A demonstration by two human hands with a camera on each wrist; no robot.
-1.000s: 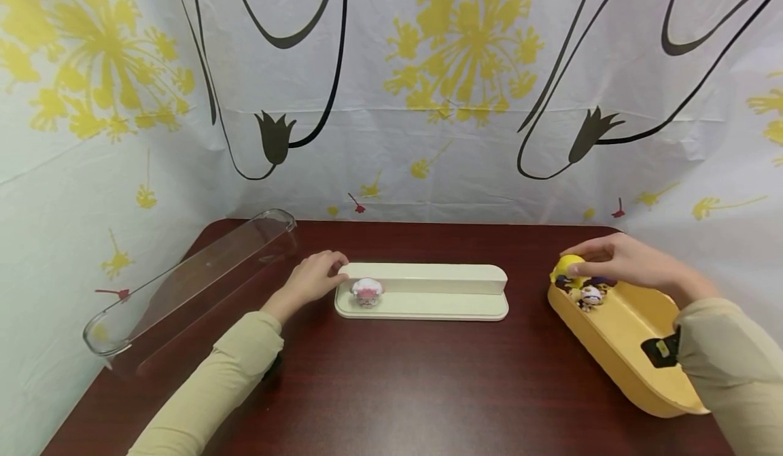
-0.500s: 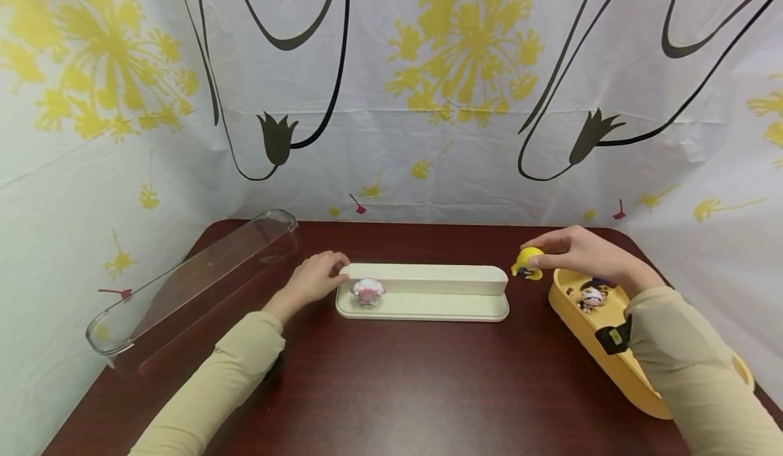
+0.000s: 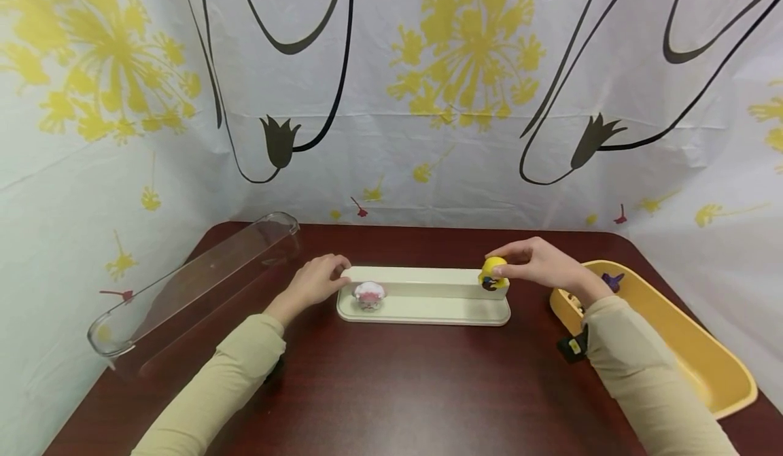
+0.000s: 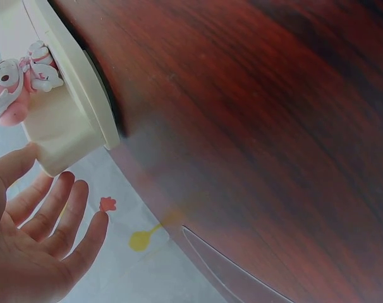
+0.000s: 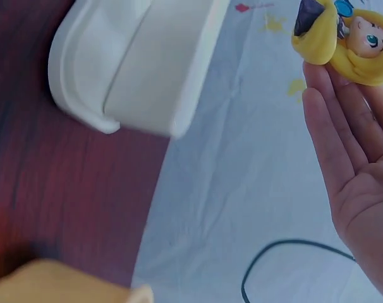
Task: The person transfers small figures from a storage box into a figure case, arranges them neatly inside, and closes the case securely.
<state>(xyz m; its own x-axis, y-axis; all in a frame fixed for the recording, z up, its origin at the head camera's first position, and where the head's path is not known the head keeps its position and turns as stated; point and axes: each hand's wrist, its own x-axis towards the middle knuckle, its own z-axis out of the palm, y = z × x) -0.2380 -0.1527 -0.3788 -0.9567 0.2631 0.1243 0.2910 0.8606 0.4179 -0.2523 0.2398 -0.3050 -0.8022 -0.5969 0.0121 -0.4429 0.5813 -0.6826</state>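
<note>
Yellow-haired toy (image 3: 491, 272) is looking light, stiff, slick, thin bits maybe fragile; best hold: the hair. Right hand (image 3: 540, 263) is pinching it there, near but apart from the stand's right end. Left hand (image 3: 314, 281) is touching the left end of the stand (image 3: 434, 308), fingers loosely spread. Room is running from pink toy (image 3: 370, 295) to stand's right edge.

The left hand (image 3: 312, 281) touches the left end of a cream stepped stand (image 3: 422, 310), beside a small pink-and-white figure (image 3: 370, 295) on it. The right hand (image 3: 540, 263) pinches a yellow-topped figure (image 3: 493, 267) at the stand's right end. A clear cover (image 3: 198, 276) lies to the left, a yellow tray (image 3: 691, 337) to the right.
</note>
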